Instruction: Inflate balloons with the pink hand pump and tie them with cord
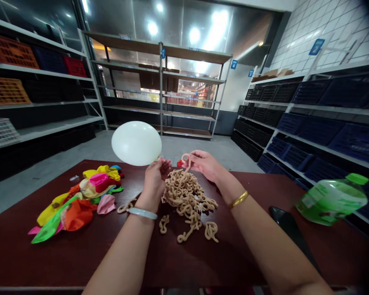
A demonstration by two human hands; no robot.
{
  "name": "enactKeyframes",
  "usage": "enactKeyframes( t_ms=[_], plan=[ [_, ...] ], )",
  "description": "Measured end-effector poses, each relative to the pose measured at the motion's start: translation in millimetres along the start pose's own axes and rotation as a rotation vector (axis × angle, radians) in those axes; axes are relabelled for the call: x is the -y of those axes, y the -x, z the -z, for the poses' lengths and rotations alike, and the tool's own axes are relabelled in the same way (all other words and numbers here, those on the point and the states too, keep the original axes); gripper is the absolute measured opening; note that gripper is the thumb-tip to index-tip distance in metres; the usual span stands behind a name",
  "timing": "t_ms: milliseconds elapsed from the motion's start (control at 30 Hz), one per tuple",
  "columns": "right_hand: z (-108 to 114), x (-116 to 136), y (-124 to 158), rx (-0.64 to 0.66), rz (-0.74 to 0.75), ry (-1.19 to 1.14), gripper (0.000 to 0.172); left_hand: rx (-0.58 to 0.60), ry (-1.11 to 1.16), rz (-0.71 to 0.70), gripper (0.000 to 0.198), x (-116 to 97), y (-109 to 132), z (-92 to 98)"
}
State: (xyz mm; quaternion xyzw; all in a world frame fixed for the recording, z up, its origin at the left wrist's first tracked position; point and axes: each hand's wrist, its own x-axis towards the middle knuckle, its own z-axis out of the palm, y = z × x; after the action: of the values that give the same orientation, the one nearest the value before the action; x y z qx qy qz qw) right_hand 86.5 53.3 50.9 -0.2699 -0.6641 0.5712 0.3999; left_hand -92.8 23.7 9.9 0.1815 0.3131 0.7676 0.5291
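Note:
My left hand (155, 176) is closed on the neck end of an inflated white balloon (136, 143), which stands out to the upper left of the fingers. A strand of beige cord (188, 164) is pinched in my right hand (205, 164), its loop showing at the fingertips. That strand rises from a tangled pile of beige cords (184, 189) between my two hands; its lower end merges with the pile. Several short curled pieces lie loose in front of the heap. A small red object (180, 163) is partly hidden beside my right fingertips.
Limp coloured balloons (80, 196) are heaped on the left of the dark red table (117, 250). At the right lie a black flat object (290, 229) and a green-capped bottle (332, 200). Shelves (187, 76) stand behind; crates fill racks on both sides.

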Motion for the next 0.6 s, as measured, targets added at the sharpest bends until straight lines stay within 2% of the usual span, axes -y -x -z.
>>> enactKeyframes(
  t_ms=[100,167,233,300,367,467,600],
  plan=[
    [-2.2,6.2,0.2,-0.037,0.063,0.181,0.031,0.076,-0.045,0.047,0.013,4.5,4.4,-3.3],
    [-5.4,8.6,-0.3,-0.019,0.161,0.477,0.026,0.106,-0.067,0.076,0.013,7.1,7.4,-6.1],
    [-9.4,9.8,0.0,0.051,0.239,0.848,0.017,0.1,-0.09,0.087,0.011,9.2,9.7,-8.3],
    [-14.4,9.9,1.4,0.095,0.267,1.176,0.014,0.088,-0.125,0.079,0.009,11.4,10.8,-9.0],
    [-20.4,9.5,3.2,0.087,0.261,1.403,0.016,0.091,-0.175,0.054,0.011,14.3,10.2,-7.7],
    [-30.5,9.1,5.3,0.044,0.242,1.565,0.021,0.115,-0.274,-0.016,0.017,21.0,5.6,-2.9],
    [-40.9,10.3,5.7,-0.012,0.247,1.625,0.026,0.132,-0.31,-0.062,0.022,31.2,-2.6,3.3]
  ],
)
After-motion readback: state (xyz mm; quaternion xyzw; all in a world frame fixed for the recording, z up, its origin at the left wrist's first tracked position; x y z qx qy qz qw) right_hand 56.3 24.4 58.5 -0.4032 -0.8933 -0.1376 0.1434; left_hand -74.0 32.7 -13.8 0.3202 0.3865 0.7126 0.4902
